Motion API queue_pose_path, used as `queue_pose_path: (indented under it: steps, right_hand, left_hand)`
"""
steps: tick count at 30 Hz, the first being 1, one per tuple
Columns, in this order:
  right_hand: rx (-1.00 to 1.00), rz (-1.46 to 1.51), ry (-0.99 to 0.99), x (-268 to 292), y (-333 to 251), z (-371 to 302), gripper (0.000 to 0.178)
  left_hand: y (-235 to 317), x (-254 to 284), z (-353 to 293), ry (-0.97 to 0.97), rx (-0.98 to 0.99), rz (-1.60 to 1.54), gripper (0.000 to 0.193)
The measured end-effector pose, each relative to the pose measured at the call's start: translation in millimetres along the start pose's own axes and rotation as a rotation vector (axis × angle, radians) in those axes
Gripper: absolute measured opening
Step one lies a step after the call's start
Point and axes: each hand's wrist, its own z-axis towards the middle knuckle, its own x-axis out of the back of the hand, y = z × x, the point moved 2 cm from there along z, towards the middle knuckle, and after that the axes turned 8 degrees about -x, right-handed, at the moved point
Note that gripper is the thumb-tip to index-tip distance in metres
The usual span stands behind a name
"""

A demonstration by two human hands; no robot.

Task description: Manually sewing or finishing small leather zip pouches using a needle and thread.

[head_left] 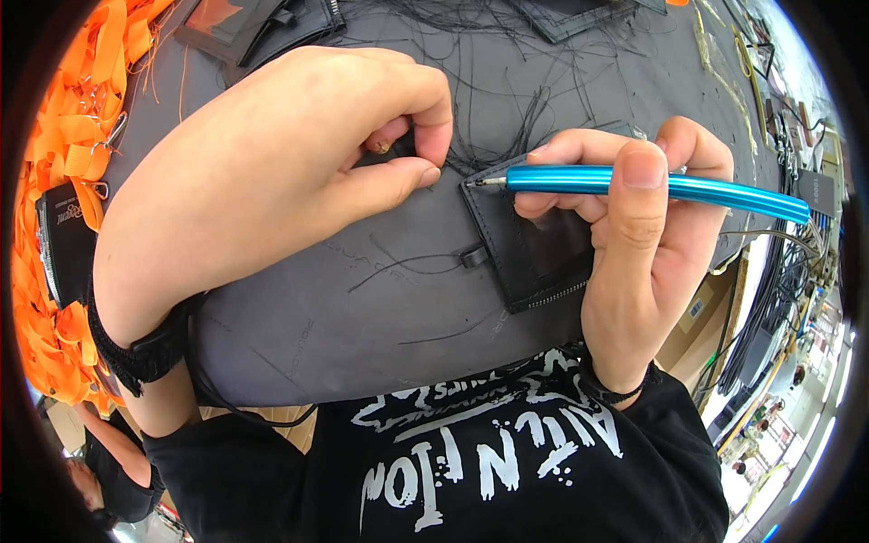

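Note:
My right hand (634, 208) is closed around a blue pen-shaped tool (588, 181) with a thin metal tip. The tip touches or nearly touches the upper left corner of a small black stitched pouch (502, 258), which lies flat with a zip along its near edge and a small loop on its left side. Some of my right fingers rest over the pouch and hide part of it. To its left, my left hand (299, 136) pinches thumb and forefinger together on black thread (453, 166) by that corner. Its other fingers are curled and partly hidden.
Loose black threads (489, 90) are strewn over the dark grey table (398, 353). More black pouches (262, 36) lie at the far edge. Orange straps with metal clips (81, 136) heap up on the left. Cables (769, 308) run along the right, and another person (118, 462) is at lower left.

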Motion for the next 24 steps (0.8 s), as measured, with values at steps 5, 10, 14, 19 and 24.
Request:
queue_pose_path:
  steps: [5,10,14,19,24]
  right_hand:
    - [0.005,-0.011,-0.008,0,0,0,0.018]
    - [-0.003,0.025,0.000,0,0,1,0.017]
    - [0.008,-0.010,-0.004,0,-1,1,0.016]
    - [-0.015,0.009,-0.004,0,-1,1,0.016]
    - [-0.023,0.027,0.010,0,0,1,0.017]
  left_hand:
    - [1,1,0,-0.014,0.017,-0.013,0.012]
    - [2,2,1,-0.038,0.051,-0.024,0.011]
    - [2,4,1,-0.058,0.085,-0.037,0.010]
    - [0,8,-1,-0.086,0.123,-0.043,0.008]
    - [4,11,-1,-0.085,0.177,-0.084,0.005]
